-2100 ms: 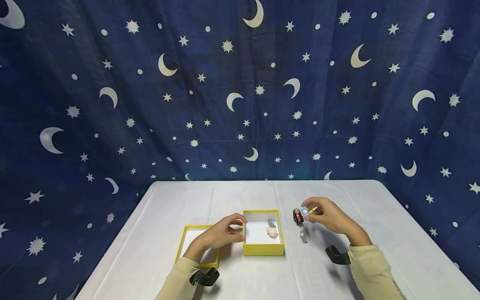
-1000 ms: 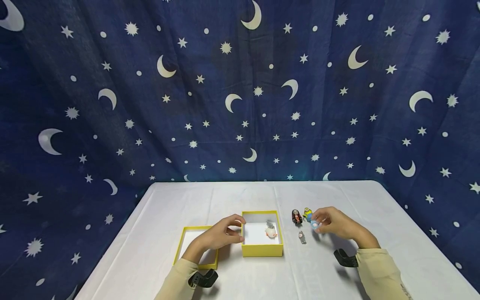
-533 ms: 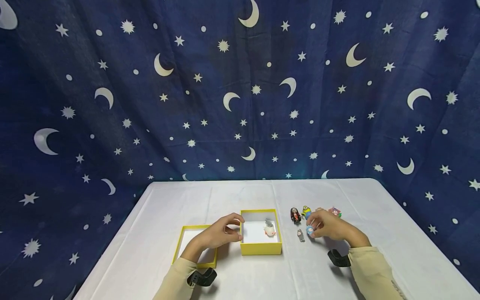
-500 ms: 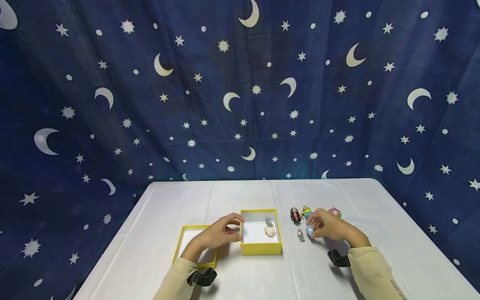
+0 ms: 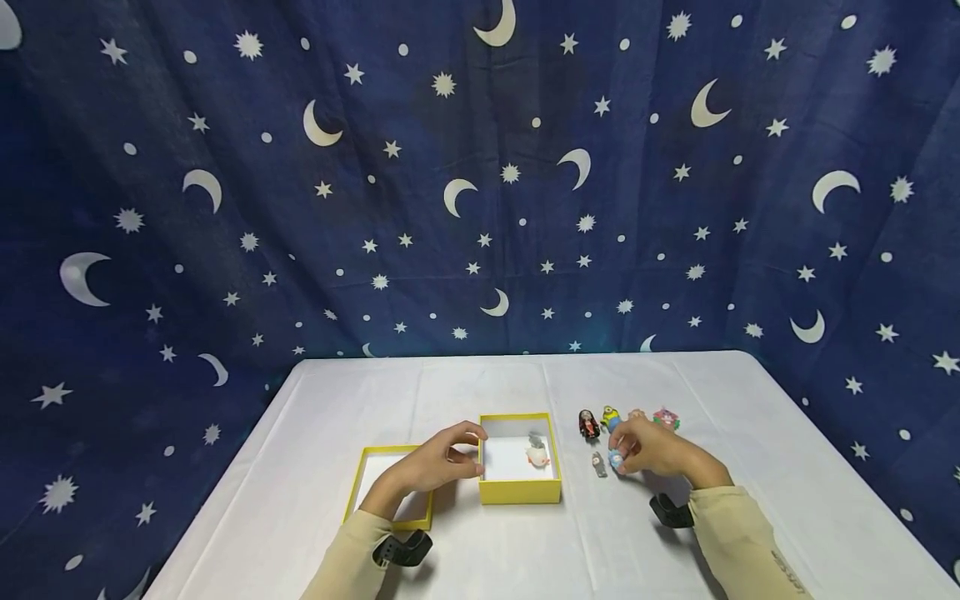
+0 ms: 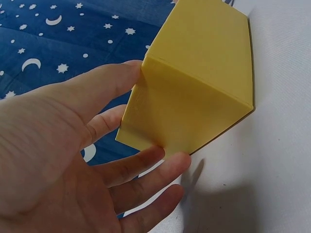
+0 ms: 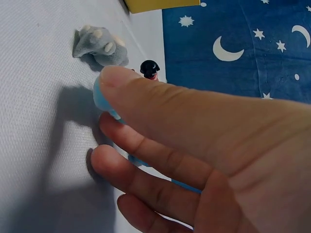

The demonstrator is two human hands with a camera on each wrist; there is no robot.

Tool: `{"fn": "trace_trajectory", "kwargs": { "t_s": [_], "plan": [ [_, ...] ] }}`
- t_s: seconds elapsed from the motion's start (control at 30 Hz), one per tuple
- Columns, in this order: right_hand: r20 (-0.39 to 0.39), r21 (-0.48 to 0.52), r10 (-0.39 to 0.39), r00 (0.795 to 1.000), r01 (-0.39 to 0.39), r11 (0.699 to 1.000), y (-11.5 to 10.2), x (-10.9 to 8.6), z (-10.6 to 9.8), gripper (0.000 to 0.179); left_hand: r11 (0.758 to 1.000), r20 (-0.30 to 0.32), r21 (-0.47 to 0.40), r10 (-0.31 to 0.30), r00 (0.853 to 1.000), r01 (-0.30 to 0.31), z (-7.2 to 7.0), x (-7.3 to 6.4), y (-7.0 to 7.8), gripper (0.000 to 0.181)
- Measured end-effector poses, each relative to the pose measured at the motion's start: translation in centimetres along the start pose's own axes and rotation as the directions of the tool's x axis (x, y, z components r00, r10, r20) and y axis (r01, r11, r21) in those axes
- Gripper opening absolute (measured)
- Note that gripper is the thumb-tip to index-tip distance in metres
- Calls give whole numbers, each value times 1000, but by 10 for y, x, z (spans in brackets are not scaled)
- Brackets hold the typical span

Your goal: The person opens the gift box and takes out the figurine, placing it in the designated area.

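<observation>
My left hand point(image 5: 438, 461) holds the left side of a yellow box point(image 5: 521, 492), open at the top and white inside. In the left wrist view, the thumb lies at the box's corner edge, with several fingers against its side. Inside the box lie a small pale figure point(image 5: 537, 457) with orange parts and a small grey piece point(image 5: 536, 439). My right hand point(image 5: 654, 447) pinches a small light blue figurine point(image 5: 616, 459) between thumb and fingers, close over the table. Beside it lies a small grey plush-like figure point(image 7: 99, 46), left of the fingertips in the head view.
Behind the right hand stand a dark-haired figure point(image 5: 588, 425), a yellow and blue minion figure point(image 5: 611, 418), a partly hidden tan figure point(image 5: 637, 413) and a pink-green figure point(image 5: 666, 418). A yellow-rimmed lid point(image 5: 367, 475) lies under the left forearm. A starry curtain point(image 5: 420, 208) hangs behind the table.
The right hand has carried the light blue figurine from beside the dark-haired figure toward the near side, then left, next to the grey figure. The left hand stays on the box.
</observation>
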State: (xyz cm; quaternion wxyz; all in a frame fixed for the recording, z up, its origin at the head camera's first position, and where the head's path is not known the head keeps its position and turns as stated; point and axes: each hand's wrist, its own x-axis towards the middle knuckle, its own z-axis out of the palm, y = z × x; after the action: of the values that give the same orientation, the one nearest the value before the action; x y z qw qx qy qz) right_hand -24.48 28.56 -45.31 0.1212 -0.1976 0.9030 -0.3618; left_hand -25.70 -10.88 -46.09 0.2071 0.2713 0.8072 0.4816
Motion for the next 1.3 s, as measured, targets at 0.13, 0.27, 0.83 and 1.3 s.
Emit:
{"fn": "trace_trajectory", "kwargs": {
  "t_s": [0.13,0.27,0.83,1.3],
  "plan": [
    [-2,-5,1,1000,-1,1000,1,-1,1,25,1000,2,-3,2,1000,-1,0,0,0,44],
    [-18,-21,-7,1000,7,1000,3,-1,2,25,1000,-1,-4,2,1000,-2,0,-1,-1,44],
    [-46,-6,36,998,-36,999,2,-2,9,27,1000,10,-18,-21,1000,22,2,-1,0,45],
    [-37,-30,-29,999,28,999,-3,-4,1,27,1000,1,-7,-17,1000,17,1,-2,0,44]
  ]
}}
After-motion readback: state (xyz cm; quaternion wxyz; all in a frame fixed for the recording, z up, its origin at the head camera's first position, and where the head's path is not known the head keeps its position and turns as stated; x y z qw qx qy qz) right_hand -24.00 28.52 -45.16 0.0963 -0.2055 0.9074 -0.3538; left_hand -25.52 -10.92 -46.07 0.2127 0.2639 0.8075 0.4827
